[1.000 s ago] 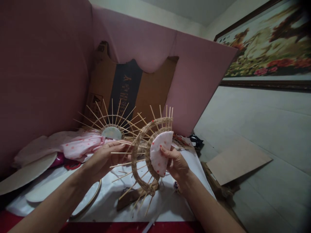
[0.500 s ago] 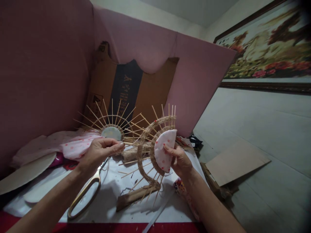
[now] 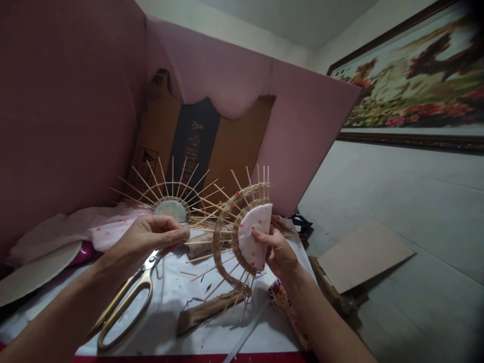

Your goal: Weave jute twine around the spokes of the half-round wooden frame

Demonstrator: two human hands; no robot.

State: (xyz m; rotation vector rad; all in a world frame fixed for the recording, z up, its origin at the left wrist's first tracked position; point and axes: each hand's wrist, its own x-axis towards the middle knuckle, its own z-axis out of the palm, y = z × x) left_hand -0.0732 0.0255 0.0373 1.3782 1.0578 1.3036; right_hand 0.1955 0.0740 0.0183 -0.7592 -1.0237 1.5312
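Head view: right hand (image 3: 278, 249) pinches the dotted cloth (image 3: 252, 236) against the woven frame (image 3: 230, 237); left hand (image 3: 151, 237) grips one stick (image 3: 200, 242), fingers curled.

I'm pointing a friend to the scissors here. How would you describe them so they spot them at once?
Start at the white-covered table before the pink screen. Below the left hand lie the scissors, blades pointing up toward that hand. They alone are metal with big gold loop handles; everything nearby is sticks, twine or cloth.
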